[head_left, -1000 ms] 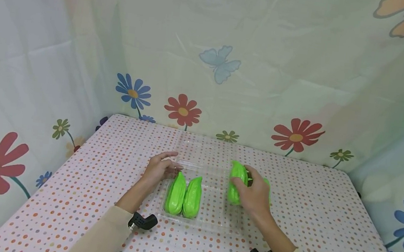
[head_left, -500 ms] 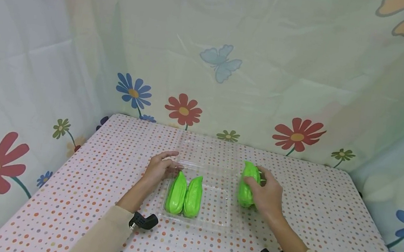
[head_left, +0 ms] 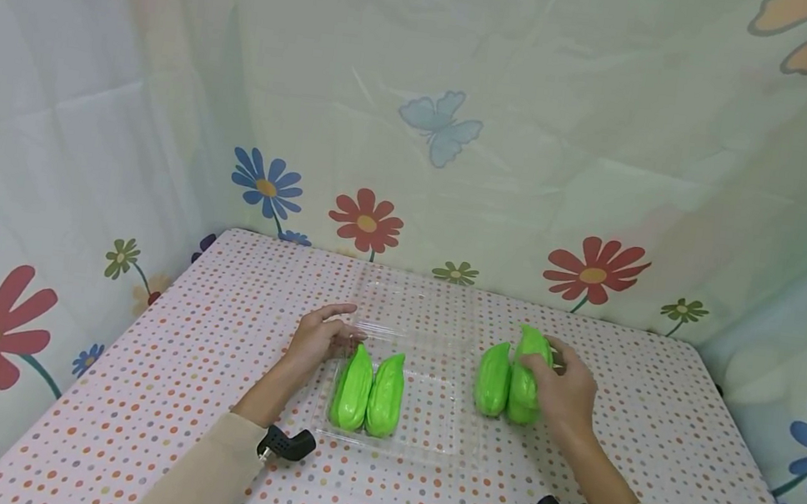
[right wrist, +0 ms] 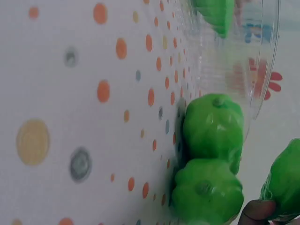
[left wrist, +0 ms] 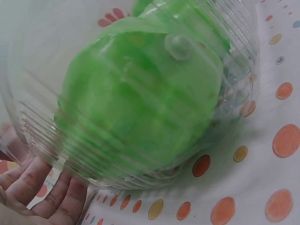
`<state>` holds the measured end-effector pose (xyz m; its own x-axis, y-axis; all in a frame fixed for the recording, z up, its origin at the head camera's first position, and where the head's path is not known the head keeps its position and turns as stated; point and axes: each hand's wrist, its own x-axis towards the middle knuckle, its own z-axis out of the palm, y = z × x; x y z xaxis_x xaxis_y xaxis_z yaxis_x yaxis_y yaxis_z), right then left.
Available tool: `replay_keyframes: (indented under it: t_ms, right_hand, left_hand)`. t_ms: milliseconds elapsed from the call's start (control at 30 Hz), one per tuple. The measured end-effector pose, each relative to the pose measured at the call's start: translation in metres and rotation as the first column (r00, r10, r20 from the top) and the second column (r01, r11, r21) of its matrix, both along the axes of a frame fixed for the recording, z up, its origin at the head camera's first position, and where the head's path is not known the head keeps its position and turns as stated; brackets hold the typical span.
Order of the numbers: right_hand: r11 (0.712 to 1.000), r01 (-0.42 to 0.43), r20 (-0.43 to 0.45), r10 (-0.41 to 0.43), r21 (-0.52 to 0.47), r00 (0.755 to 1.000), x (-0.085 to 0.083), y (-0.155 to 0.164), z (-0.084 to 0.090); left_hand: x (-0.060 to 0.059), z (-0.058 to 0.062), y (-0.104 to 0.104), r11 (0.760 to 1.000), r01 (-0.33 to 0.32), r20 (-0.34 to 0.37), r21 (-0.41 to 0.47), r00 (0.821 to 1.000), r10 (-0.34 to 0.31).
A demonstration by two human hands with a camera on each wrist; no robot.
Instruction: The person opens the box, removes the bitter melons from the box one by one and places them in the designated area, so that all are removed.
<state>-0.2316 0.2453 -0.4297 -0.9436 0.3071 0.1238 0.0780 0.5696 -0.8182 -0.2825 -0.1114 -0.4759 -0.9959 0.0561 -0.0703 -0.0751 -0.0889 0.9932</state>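
Packing step: right hand (head_left: pixel 559 386) grips a gourd (head_left: pixel 526 374) beside the tray (head_left: pixel 425 444), left hand (head_left: pixel 318 336) steadying its rim, fingers relaxed; next, likely lift gourd into tray.

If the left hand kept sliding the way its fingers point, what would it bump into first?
The left hand points right, along the far edge of the clear plastic tray. It would most likely meet the tray's rim and open lid first, just beyond the two green gourds, though depth is hard to judge.

Cream long sleeves (head_left: pixel 210 472) on both arms; small black camera mount (head_left: pixel 285 443) strapped at each wrist.
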Motion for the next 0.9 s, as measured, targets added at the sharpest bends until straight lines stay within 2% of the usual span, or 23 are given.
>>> replay_keyframes:
  t_ms: [567,900]
  right_hand:
    - [0.994,0.106,0.005,-0.106,-0.012,0.994,-0.003,0.025,-0.012]
    - [0.993,0.117,0.011,-0.117,0.002,0.993,-0.004,0.037,-0.015]
  left_hand:
    - [0.0,-0.001,0.0,1.0,0.007,-0.005,0.025,1.0,-0.007]
    - [0.0,-0.002,0.0,0.999,-0.004,0.006,0.04,1.0,0.004]
